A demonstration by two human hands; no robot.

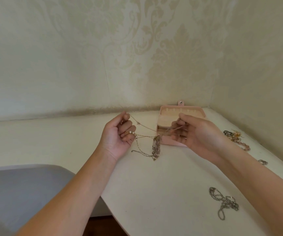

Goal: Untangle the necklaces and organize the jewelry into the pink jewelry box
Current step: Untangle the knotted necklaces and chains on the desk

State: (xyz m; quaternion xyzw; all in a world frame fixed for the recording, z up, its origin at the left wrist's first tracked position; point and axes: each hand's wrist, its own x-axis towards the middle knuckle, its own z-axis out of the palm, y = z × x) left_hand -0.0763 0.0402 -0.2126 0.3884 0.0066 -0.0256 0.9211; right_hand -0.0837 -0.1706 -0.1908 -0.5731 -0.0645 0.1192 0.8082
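Observation:
A tangle of thin gold necklaces (156,143) is stretched in the air between my hands above the white table (154,184). My left hand (118,135), palm up, pinches one chain end and has a stretch with small pearls across its curled fingers. My right hand (193,133) pinches the other strands. The knotted clump hangs down between them and touches the table. The pink jewelry box (166,123) stands open just behind my right hand, partly hidden by it.
A silver chain (224,202) lies on the table at the front right. Beaded jewelry and rings (236,137) sit along the right wall, with a small ring piece (262,162) nearer. A grey chair (26,193) is at lower left. Walls close the corner.

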